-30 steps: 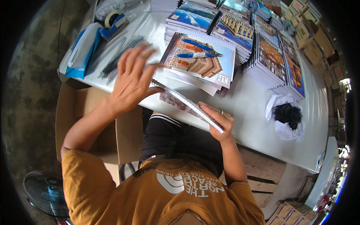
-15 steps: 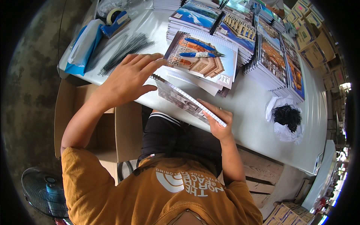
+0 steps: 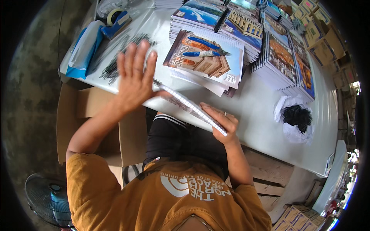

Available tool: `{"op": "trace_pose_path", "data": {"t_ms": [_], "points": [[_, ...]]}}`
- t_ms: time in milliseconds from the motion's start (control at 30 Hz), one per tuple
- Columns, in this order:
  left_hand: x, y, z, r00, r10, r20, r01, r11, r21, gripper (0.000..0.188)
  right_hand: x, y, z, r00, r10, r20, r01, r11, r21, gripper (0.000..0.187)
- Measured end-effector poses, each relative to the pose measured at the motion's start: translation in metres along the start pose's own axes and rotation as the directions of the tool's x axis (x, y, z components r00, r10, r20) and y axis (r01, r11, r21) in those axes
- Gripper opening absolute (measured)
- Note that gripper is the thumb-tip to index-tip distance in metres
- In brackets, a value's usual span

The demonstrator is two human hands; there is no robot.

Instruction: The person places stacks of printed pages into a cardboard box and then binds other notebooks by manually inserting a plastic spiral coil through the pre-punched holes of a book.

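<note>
A spiral notebook (image 3: 191, 109) is held on edge at the table's front, slanting down to the right, its coil end up by my left hand. My right hand (image 3: 221, 121) grips its lower right end, fingers on one face and thumb hidden from sight. Raised at the coil end, my left hand (image 3: 135, 79) is open with fingers stretched up; its thumb reaches the notebook's upper corner. Beyond lies a notebook with an arch on its cover (image 3: 208, 63), with blue-handled pliers (image 3: 202, 54) resting on top. Loose black coils (image 3: 129, 50) lie behind my left hand.
Notebook stacks (image 3: 279, 57) fill the far right of the table (image 3: 254, 115). A white bag with black scraps (image 3: 296, 118) sits at right. Far left are a blue tape dispenser (image 3: 115, 25) and a blue-white package (image 3: 84, 48). Below stand a cardboard box (image 3: 133, 134) and a fan (image 3: 48, 200).
My left hand has turned upward, its fingers now stretched up and away from the coil. The notebook has tilted slightly, and my right hand still holds it.
</note>
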State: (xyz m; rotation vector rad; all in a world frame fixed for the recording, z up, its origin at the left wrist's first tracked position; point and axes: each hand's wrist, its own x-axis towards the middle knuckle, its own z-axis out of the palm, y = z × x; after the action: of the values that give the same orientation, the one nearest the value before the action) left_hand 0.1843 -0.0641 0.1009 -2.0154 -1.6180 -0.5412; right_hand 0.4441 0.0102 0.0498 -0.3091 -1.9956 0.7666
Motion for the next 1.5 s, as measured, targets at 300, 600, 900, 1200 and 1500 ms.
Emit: {"op": "trace_pose_path", "data": {"t_ms": [300, 600, 900, 1200, 1500], "points": [[-0.027, 0.0, 0.046, 0.959, -0.065, -0.276, 0.036, 0.993, -0.11, 0.116, -0.004, 0.002, 0.016, 0.993, -0.113, -0.029, 0.113, 0.993, 0.025, 0.031], [-0.032, 0.011, 0.041, 0.936, -0.287, -0.205, 0.238, 0.943, -0.233, 0.114, -0.002, -0.007, 0.025, 0.993, -0.118, -0.013, 0.117, 0.993, -0.032, 0.032], [-0.049, 0.027, 0.057, 0.961, -0.099, -0.259, 0.057, 0.984, -0.167, 0.12, 0.002, -0.016, 0.024, 0.992, -0.09, -0.082, 0.089, 0.996, -0.013, 0.037], [-0.037, 0.032, 0.063, 0.941, 0.029, -0.338, -0.087, 0.984, -0.158, 0.101, -0.003, 0.003, 0.015, 0.989, -0.137, -0.056, 0.137, 0.99, -0.014, 0.031], [-0.064, 0.047, 0.06, 0.977, 0.029, -0.21, -0.09, 0.954, -0.286, 0.109, 0.0, -0.001, 0.009, 0.976, -0.216, -0.015, 0.215, 0.976, -0.032, 0.026]]}}
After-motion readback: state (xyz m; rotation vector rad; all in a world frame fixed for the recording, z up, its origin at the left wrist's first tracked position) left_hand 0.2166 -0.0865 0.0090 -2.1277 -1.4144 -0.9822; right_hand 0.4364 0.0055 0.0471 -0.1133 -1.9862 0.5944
